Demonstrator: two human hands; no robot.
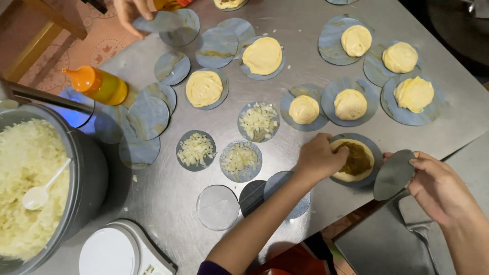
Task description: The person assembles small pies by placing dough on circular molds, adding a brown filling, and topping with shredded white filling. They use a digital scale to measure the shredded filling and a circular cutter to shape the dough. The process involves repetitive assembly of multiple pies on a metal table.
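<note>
Pressing down on a flattened dough round (354,162) topped with dark green-brown filling, the left hand (320,157) has its fingers curled over the round's near-left edge, touching dough rather than gripping it. That round lies on a grey plastic disc (376,147) at the steel table's (458,122) near right edge. The right hand (439,186) pinches a loose grey disc (394,174) by its rim, tilted just beside the round. Doing this well probably means keeping the filling centred and clear of the rim — and lowering the loose disc flat, not edge first. Further out sit plain dough balls on discs (350,104), small heaps of chopped onion (259,121), an orange squeeze bottle (100,84) and a pot of shredded cabbage (30,188). Another person's hand (133,15) lifts a disc at the far edge.
</note>
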